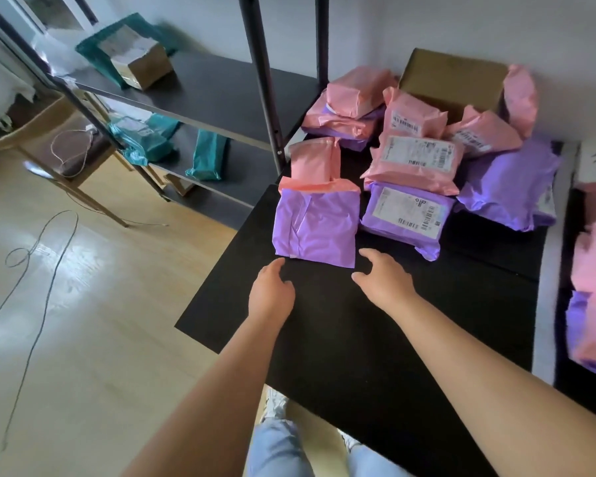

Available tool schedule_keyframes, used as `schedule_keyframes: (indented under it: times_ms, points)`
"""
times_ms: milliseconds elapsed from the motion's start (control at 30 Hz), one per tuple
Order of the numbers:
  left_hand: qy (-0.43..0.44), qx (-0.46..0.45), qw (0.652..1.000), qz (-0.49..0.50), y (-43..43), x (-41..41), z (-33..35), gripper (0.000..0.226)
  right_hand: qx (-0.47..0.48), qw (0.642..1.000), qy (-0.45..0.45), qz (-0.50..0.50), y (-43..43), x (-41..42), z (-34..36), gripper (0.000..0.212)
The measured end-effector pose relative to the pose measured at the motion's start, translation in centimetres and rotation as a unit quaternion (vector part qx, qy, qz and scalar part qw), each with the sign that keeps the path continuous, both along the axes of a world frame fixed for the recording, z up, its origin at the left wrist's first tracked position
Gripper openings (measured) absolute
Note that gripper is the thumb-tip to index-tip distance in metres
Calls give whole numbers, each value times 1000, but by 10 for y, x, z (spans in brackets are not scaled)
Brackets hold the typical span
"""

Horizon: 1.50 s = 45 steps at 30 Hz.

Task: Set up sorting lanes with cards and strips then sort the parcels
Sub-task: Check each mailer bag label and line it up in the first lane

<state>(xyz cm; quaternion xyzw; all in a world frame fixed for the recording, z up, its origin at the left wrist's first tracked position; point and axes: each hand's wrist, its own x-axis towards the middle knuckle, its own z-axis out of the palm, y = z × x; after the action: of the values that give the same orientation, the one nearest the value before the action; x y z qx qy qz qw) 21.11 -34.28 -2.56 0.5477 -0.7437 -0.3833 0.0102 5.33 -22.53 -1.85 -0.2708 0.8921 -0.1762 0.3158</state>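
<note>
Left hand (pixel 270 294), right hand (pixel 383 281) just beside purple parcel (pixel 315 228) — glossy, creased

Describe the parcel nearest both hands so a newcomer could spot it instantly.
Start at the black table beside the dark shelving rack. At the near left of its parcel pile, just beyond the left hand and right hand, lies a flat purple parcel. Unlike the labelled purple parcel to its right, it shows no shipping label.
</note>
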Motion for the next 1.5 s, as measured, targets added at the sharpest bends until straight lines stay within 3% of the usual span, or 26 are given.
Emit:
schedule_keyframes:
  times_ms: [200, 500, 667, 767, 1000, 1167, 1267, 1367, 1500]
  points:
    - [-36, -16, 997, -59, -58, -12, -19, 56, 79, 997, 21, -20, -30, 0, -21, 57]
    - [-85, -3, 966, -242, -94, -8, -32, 62, 121, 989, 4, -88, -62, 25, -34, 64]
    - [37, 45, 987, -148, -98, -8, -20, 57, 78, 984, 6, -157, -59, 32, -32, 62]
    - [94, 10, 988, -124, -98, -7, -8, 48, 44, 981, 29, -189, -57, 38, -25, 59]
    - [176, -54, 981, -68, -104, -10, 28, 18, -63, 955, 131, -258, -48, 54, 0, 27]
    - [223, -98, 963, -113, -108, -18, 63, 11, -134, 931, 122, -318, -36, 60, 36, 10]
    - [245, -83, 957, -131, -112, -25, 85, 10, -164, 917, 140, -334, -30, 59, 62, 24]
    - [251, -60, 956, -137, -117, -28, 101, 13, -194, 891, 220, -347, -27, 60, 88, 47]
    - [238, -114, 950, -165, -121, -30, 122, 19, -228, 868, 333, -290, -32, 65, 119, 43]
